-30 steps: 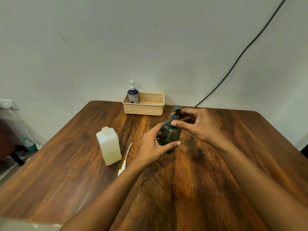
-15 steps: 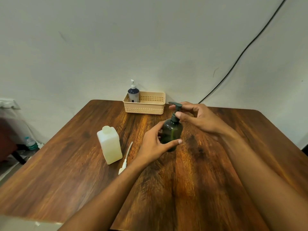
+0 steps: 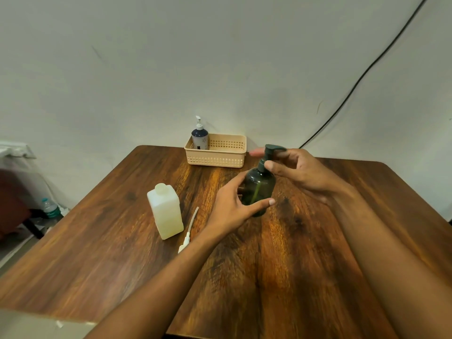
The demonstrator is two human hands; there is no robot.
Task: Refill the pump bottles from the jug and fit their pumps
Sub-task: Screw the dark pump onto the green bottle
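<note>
Steadying the green bottle (image 3: 259,190) upright on the table (image 3: 293,270) w/ left hand (image 3: 231,211) wrapped round its body, the person pinches its pump (image 3: 268,154) w/ right hand (image 3: 302,171), prob. screwing it tight; jug (image 3: 166,212) stands nearby.

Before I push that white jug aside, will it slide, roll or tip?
The jug probably slides rather than rolls: flat sides, square base, upright on the table. Pushed near its neck it may tip, being taller than wide. Its fill level is unclear.
</note>
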